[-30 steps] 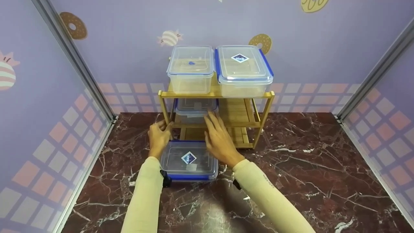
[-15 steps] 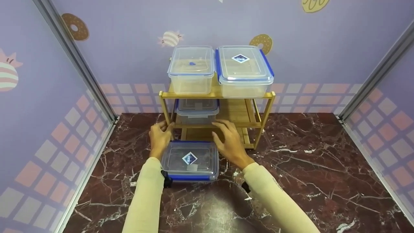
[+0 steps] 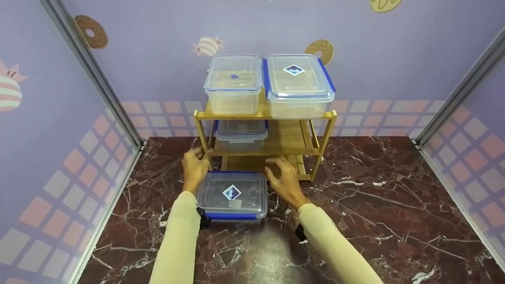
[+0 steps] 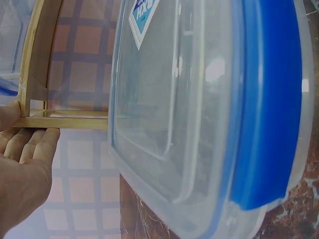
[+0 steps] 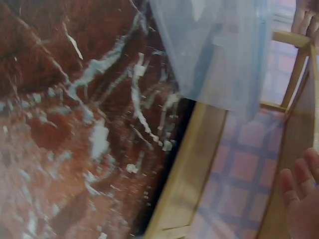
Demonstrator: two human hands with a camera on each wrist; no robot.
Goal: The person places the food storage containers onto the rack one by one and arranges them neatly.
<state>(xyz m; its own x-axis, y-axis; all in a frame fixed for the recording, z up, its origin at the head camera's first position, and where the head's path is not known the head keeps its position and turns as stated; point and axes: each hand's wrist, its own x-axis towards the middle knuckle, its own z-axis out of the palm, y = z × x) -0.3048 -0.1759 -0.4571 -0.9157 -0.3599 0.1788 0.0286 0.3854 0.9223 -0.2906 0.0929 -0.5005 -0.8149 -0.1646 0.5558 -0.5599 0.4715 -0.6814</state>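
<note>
A bamboo shelf rack (image 3: 265, 151) stands on the marble surface. My left hand (image 3: 194, 166) holds the rack's left front post; in the left wrist view its thumb and fingers (image 4: 45, 144) lie on two sides of the wood. Relaxed fingers mark my right hand (image 3: 285, 180), which holds nothing before the lower shelf (image 3: 244, 162). Between the hands, a lidded plastic food container (image 3: 215, 193) with blue clips sits on the surface in front of the rack. Another food container (image 3: 241, 136) stands on the middle shelf, at its left.
On the rack's top are two larger food containers, a left one (image 3: 232, 96) and a right one (image 3: 300, 104) with a diamond label. Purple patterned walls (image 3: 158, 59) enclose the dark red marble surface (image 3: 375, 221) at the back and both sides.
My right hand has come away from the container on the middle shelf, moving right and down toward me. The left hand stays at the post, and the containers look unmoved.
</note>
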